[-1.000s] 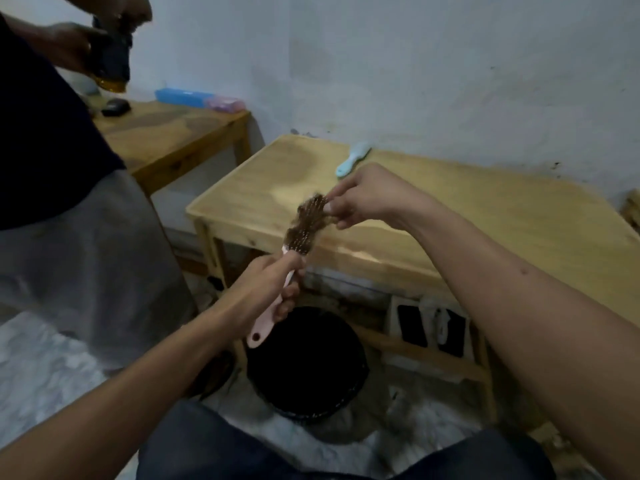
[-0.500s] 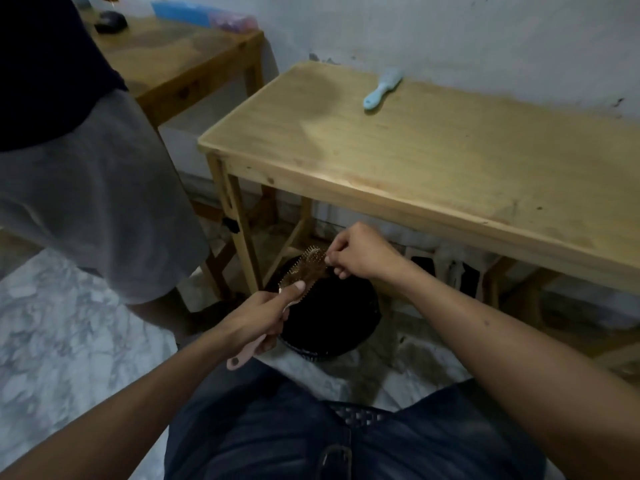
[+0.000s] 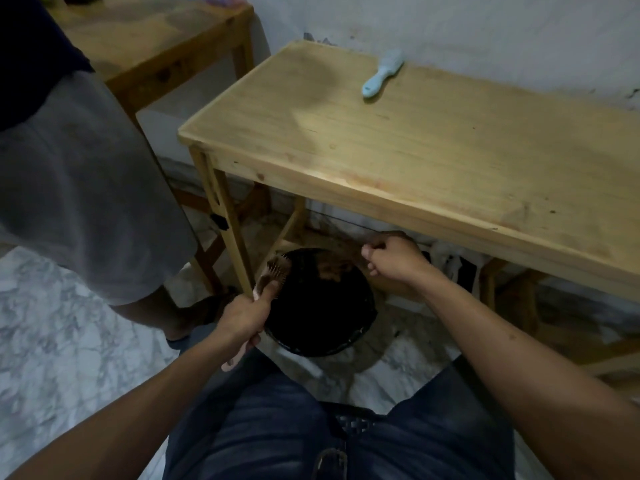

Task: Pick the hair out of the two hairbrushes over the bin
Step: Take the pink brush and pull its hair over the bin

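Note:
My left hand (image 3: 246,317) grips the pink hairbrush (image 3: 273,271) by its handle, with the bristle head raised over the left rim of the black bin (image 3: 325,337) on the floor. My right hand (image 3: 391,259) hovers over the bin's far right side with its fingers pinched together; a brownish wisp of hair (image 3: 341,261) stretches from those fingers back toward the brush. A light blue hairbrush (image 3: 382,73) lies on the wooden table (image 3: 433,157) near the wall.
The table's front edge and left leg (image 3: 230,233) stand just beyond the bin. Another person in grey shorts (image 3: 79,188) stands at the left, close to the bin. A second wooden table (image 3: 156,39) is behind them. My knees in jeans fill the bottom.
The view tilted down. My right hand pulled away to the right of the brush head, drawing hair out with it. The brush head shows fewer strands than before.

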`<state>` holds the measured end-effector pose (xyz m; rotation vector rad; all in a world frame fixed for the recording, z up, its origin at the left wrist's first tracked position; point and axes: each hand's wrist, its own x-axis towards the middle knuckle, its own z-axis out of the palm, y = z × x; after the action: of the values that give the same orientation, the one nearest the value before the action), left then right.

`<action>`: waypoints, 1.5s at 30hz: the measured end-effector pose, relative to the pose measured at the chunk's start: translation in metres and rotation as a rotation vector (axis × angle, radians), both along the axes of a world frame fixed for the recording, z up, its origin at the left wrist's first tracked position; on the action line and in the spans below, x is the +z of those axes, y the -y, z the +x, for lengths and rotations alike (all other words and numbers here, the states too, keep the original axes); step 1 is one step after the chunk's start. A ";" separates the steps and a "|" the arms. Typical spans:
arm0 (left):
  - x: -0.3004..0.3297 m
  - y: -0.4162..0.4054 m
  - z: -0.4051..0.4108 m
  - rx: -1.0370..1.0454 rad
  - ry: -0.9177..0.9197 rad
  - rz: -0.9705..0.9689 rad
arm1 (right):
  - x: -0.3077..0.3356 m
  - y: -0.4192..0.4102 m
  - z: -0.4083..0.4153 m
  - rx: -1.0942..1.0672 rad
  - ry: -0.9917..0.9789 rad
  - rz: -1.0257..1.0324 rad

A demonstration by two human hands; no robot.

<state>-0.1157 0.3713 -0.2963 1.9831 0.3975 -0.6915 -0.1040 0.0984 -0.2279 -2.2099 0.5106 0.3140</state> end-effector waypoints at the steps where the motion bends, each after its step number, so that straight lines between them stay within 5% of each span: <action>1: 0.001 -0.001 0.001 -0.013 0.025 0.038 | 0.000 0.004 0.000 -0.027 -0.005 0.027; 12: 0.015 0.026 0.001 -0.294 0.287 0.148 | -0.021 -0.034 0.006 0.120 -0.041 0.330; 17: 0.017 0.026 0.000 -0.257 0.248 0.051 | -0.032 -0.030 0.002 0.262 -0.133 0.448; 23: 0.028 0.030 -0.003 -0.205 0.164 -0.195 | -0.036 -0.030 0.000 0.299 -0.125 0.424; 27: 0.027 0.033 0.001 -0.233 0.188 -0.133 | -0.044 -0.036 -0.002 0.364 -0.098 0.336; 32: 0.023 0.019 0.011 -0.005 0.124 -0.220 | -0.047 -0.007 0.003 0.210 -0.025 0.133; 38: 0.023 0.019 0.011 -0.051 0.154 -0.177 | -0.054 -0.001 0.008 0.076 -0.046 0.095; 45: 0.031 0.037 0.000 -0.139 0.222 -0.097 | -0.039 -0.029 0.012 0.190 -0.138 0.488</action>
<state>-0.1158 0.3339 -0.2652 1.9828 0.0916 -0.5580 -0.0919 0.1271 -0.2674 -1.7685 0.2597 0.6248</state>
